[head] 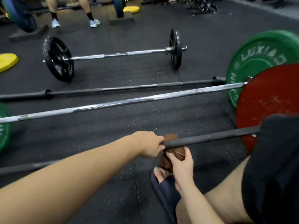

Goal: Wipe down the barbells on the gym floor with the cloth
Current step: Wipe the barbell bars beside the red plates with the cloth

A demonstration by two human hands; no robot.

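Wiping step, on the near black bar (210, 137). L hand (150, 147) curls tight round it at 6 o'clock, right by the brown cloth (175, 155). R hand (181, 162) pinches the cloth under the bar. Next, prob: rub along toward the red plate (267, 101) at 3 o'clock.

The dark speckled rubber floor (113, 183) carries four barbells lying roughly parallel. Nearest is a black bar (210, 137) with a red plate (267, 102) at its right end, then a chrome bar (113, 104) on green plates (252, 62), a bare dark bar (129, 88) low on the mat, and a short barbell (116, 54) on small black plates. One yellow pad (7, 61) lies at the left edge, another (131, 9) far back beside a low block (121, 17), and a sandalled foot (163, 186) stands by the nearest bar.
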